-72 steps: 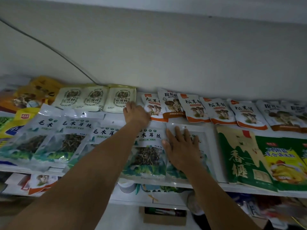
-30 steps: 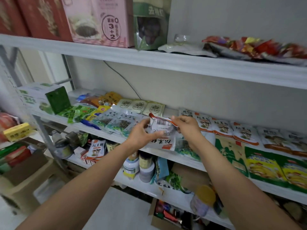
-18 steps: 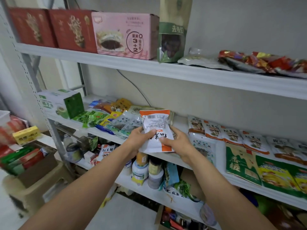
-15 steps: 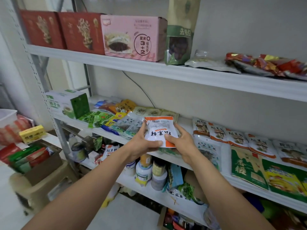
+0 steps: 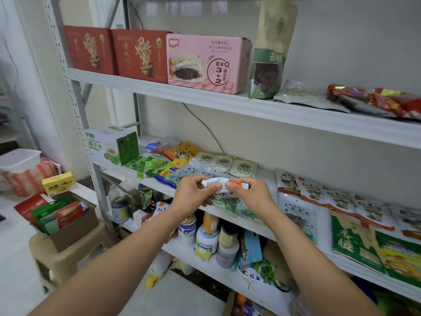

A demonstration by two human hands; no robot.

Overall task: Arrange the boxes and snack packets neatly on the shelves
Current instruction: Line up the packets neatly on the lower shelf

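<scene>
- A grey metal shelving rack (image 5: pixel 75 92) fills most of the frame, with a pale wall behind it.
- The top shelf (image 5: pixel 250 108) crosses the upper half. It carries two red boxes (image 5: pixel 141 55) side by side at the upper left and a pink box (image 5: pixel 208 62) touching the right-hand red one.
- A tall green-and-tan pouch (image 5: pixel 270 55) stands upright just right of the pink box. Flat foil packets (image 5: pixel 376 99) lie at the far right.
- The middle shelf (image 5: pixel 227 215) runs through the centre. A green-and-white carton (image 5: pixel 111 144) stands at its left end, and flat snack packets are spread along the rest.
- A row of overlapping white-and-orange mushroom packets (image 5: pixel 319 197) lies at centre right. Larger green packets (image 5: pixel 350 242) lie in front of them at the lower right.
- A lower shelf (image 5: pixel 205 267) below centre holds upright jars and bottles (image 5: pixel 206 240).
- At the lower left, an open cardboard box (image 5: pixel 68 226) of red and green sachets sits on a beige stool (image 5: pixel 68 256).
- Two bare forearms reach up from the bottom edge to the centre.
- The left grip (image 5: pixel 193 195) is clamped on the left end of a small packet, thumb and fingers pinching it.
- The right grip (image 5: pixel 252 197) is clamped on the same packet's right end.
- The small white-and-orange packet (image 5: pixel 224 181) is held edge-on between both grips at the centre of the frame. It is in the air just in front of the middle shelf, not resting on it.
</scene>
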